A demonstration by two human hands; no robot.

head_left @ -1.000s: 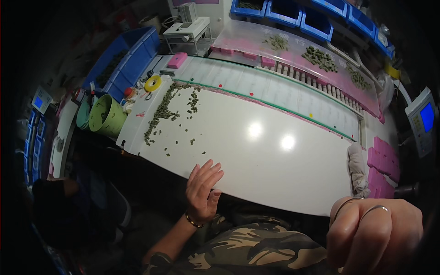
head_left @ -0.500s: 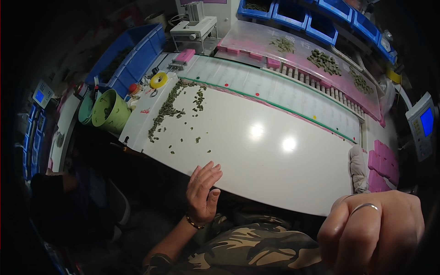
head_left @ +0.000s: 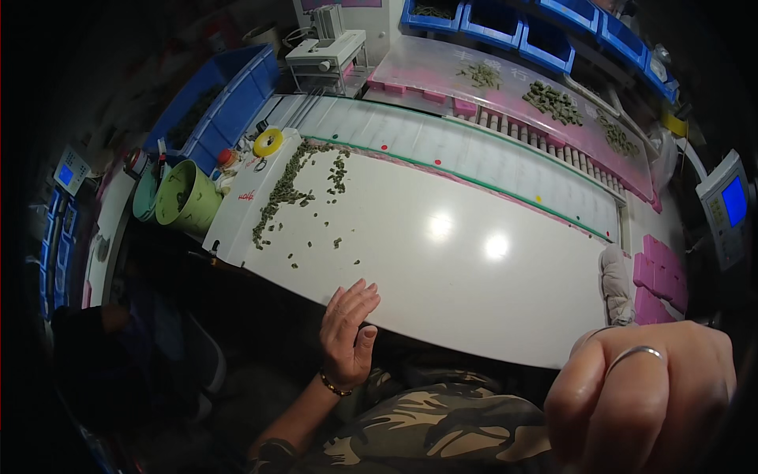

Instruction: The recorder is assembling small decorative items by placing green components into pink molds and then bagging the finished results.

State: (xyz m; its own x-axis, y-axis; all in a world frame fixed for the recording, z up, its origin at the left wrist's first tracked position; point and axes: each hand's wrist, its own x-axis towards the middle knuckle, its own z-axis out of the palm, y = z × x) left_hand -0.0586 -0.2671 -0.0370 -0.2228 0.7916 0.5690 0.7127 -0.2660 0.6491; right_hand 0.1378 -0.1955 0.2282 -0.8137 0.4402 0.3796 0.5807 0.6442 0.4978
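My left hand (head_left: 347, 322) is at the near edge of the white tabletop (head_left: 426, 292). Its fingers are stretched out and it holds nothing. Close to the camera at the lower right, my right hand (head_left: 641, 395) is closed with bent fingers, a ring on one of them. What it may hold is hidden. Many small dark green pellet-like pieces (head_left: 280, 193) lie heaped and scattered at the left of the tabletop, the nearest ones just beyond my left fingertips. A rolled greyish cloth (head_left: 616, 286) lies along the right edge, beyond my right hand.
A white belt (head_left: 410, 146) with coloured dots runs behind the tabletop. Beyond it a clear sheet (head_left: 442, 71) carries green piles. Blue bins (head_left: 493, 25), a large blue crate (head_left: 229, 103), a green bucket (head_left: 188, 197), pink blocks (head_left: 659, 272) and a display unit (head_left: 725, 207) stand around.
The pink block at the belt's left end is gone from its spot, and grey prongs show there. The view has shifted slightly. Both hands keep nearly the same pose.
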